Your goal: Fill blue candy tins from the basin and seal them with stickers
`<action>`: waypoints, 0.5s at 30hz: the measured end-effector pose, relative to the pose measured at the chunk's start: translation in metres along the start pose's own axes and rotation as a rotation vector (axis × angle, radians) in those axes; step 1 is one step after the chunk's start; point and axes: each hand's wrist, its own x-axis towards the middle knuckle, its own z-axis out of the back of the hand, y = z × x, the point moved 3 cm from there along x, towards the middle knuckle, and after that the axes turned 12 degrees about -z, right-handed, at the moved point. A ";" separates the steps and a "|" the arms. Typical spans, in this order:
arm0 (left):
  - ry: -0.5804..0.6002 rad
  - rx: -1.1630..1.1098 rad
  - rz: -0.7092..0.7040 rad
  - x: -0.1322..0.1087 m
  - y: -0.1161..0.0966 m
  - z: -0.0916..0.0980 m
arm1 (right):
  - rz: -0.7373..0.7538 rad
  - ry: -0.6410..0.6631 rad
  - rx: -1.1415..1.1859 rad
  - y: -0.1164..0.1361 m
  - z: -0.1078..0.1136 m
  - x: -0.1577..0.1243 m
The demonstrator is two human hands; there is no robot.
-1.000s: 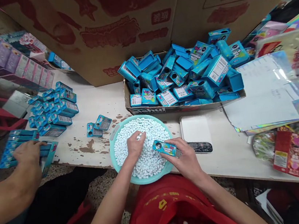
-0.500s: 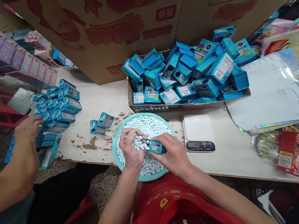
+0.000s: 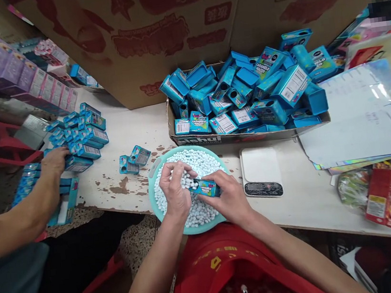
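Note:
A mint-green basin (image 3: 154, 203) full of small white candies (image 3: 197, 158) stands at the table's front edge. Over it, my left hand (image 3: 176, 192) is cupped round a clump of the candies. My right hand (image 3: 231, 197) grips a small blue candy tin (image 3: 206, 188) labelled "Caramelo Macizo", tilted on its side. The tin's left end meets the candies at my left fingers; its opening is hidden there. Two more blue tins (image 3: 140, 155) lie on the table left of the basin.
Behind the basin sits a carton (image 3: 251, 135) heaped with blue tins. A kitchen scale (image 3: 260, 169) and papers (image 3: 354, 121) are to the right. On the left, a co-worker's hand (image 3: 54, 161) touches rows of filled-looking tins (image 3: 84, 137). A large cardboard box (image 3: 180, 33) rises behind.
Both my hands have shifted slightly right, and more of the tin's label shows. The co-worker's hand has moved right, onto the grouped tins.

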 end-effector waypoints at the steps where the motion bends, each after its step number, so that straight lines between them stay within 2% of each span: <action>1: 0.004 -0.005 -0.004 0.000 0.000 -0.001 | 0.004 -0.004 0.000 0.000 0.000 0.000; 15: 0.031 0.007 -0.059 -0.002 -0.001 -0.004 | -0.006 -0.027 0.055 0.001 0.000 0.000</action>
